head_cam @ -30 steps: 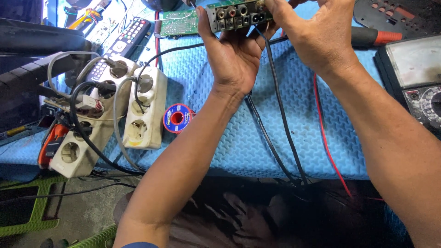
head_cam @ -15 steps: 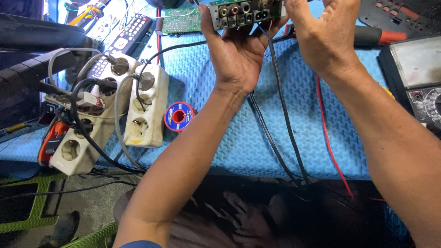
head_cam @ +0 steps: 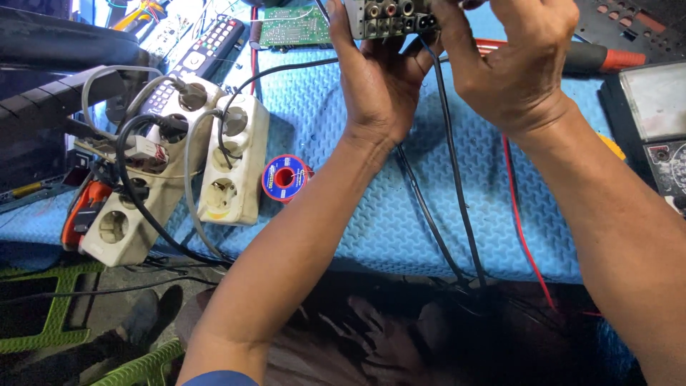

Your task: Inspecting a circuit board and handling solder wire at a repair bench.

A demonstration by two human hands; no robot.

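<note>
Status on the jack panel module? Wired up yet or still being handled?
Done: black cables already run up to the metal jack panel. In hand: left hand cradles it from below, right hand grips its right end, raised off the blue mat. Left: solder spool and green circuit board lie untouched; meter idle.

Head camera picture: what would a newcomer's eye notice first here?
Both hands meet at the top centre: the left hand and the right hand hold a small grey connector panel with round sockets. At the left, two white power strips lie on the blue mat, with a red solder spool beside them.
</note>
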